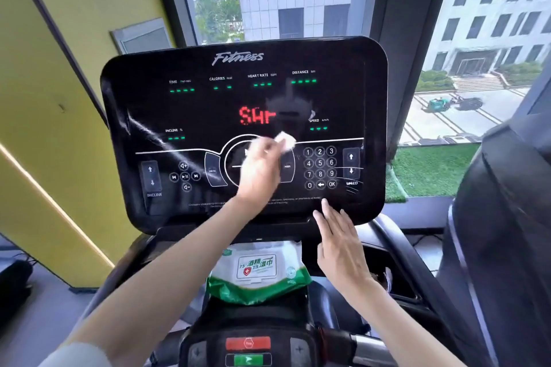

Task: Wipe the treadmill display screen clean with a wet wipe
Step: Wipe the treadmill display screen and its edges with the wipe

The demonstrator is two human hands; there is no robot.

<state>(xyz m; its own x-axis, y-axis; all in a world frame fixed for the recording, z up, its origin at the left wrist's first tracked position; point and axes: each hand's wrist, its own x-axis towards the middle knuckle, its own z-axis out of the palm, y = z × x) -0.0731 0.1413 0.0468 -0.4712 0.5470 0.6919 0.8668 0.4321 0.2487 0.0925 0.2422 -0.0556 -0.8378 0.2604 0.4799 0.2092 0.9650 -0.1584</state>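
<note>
The left hand [258, 170] pinches a crumpled white wet wipe [285, 142] in curled fingers and presses it to the middle of the black treadmill display screen [202, 110], just left of the number keypad [320, 167]. The right hand [340, 243] is flat, fingers straight, fingertips at the screen's lower right edge. A green-and-white pack of wipes [258, 272] lies on the console tray below the screen.

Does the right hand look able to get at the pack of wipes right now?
Probably yes: the right hand is open and empty, just beside the pack of wipes, with nothing between them.
</note>
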